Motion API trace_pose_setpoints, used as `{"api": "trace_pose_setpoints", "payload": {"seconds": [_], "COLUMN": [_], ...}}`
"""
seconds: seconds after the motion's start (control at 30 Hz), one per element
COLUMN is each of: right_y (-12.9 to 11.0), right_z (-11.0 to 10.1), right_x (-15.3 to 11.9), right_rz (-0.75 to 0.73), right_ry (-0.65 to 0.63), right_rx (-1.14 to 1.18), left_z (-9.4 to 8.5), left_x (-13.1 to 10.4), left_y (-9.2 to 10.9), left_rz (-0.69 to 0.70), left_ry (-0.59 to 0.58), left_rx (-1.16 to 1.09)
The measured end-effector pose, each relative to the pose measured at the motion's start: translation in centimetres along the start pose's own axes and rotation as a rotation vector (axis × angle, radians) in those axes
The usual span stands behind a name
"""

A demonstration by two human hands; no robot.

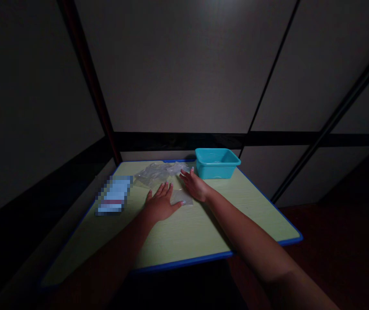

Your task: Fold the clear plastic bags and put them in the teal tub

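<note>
My left hand (161, 204) lies palm down on the table with its fingers spread. Its thumb touches the near edge of a small clear plastic bag (186, 198), which lies flat between my two hands. My right hand (195, 185) is tilted on its side at the right of that bag, fingers stretched out and nothing visible in them. Behind both hands, a crumpled heap of clear plastic bags (155, 172) spreads over the far part of the table. The fingers of my right hand come close to the heap's right end; whether they touch it I cannot tell.
A turquoise plastic basin (216, 171) stands at the table's far right, just beyond my right hand. At the left lies a pixelated light-blue flat thing (116, 196). The pale green table (184, 237) has a blue rim, and panelled walls rise behind it.
</note>
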State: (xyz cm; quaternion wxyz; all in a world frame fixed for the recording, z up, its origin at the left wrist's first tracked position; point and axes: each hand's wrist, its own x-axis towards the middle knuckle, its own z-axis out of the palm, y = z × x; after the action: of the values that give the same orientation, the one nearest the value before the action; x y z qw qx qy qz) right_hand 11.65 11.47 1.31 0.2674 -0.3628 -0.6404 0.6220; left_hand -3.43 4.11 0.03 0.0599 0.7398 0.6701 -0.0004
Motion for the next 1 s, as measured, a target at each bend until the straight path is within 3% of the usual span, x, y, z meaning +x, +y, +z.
{"api": "trace_pose_setpoints", "payload": {"seconds": [0.43, 0.5, 0.67, 0.87, 1.0], "right_y": [-0.5, -0.2, 0.8, 1.6, 1.5], "right_z": [-1.3, -1.8, -2.7, -2.6, -2.4], "right_x": [-0.4, -0.3, -0.1, -0.3, -0.3], "right_rz": [-0.04, -0.104, -0.179, -0.139, -0.107], "right_ry": [0.064, 0.07, 0.034, -0.068, -0.069], "right_rx": [0.056, -0.089, -0.698, -0.848, -0.926], "left_z": [0.2, 0.3, 0.3, -0.1, -0.2], "left_x": [0.1, 0.1, 0.0, 0.0, 0.1], "left_y": [-0.1, -0.1, -0.1, -0.2, -0.3], "left_rz": [-0.007, -0.009, -0.004, -0.02, -0.027], "left_ry": [0.023, 0.026, 0.033, 0.069, 0.071], "left_rx": [-0.01, -0.01, -0.021, -0.016, -0.026]}}
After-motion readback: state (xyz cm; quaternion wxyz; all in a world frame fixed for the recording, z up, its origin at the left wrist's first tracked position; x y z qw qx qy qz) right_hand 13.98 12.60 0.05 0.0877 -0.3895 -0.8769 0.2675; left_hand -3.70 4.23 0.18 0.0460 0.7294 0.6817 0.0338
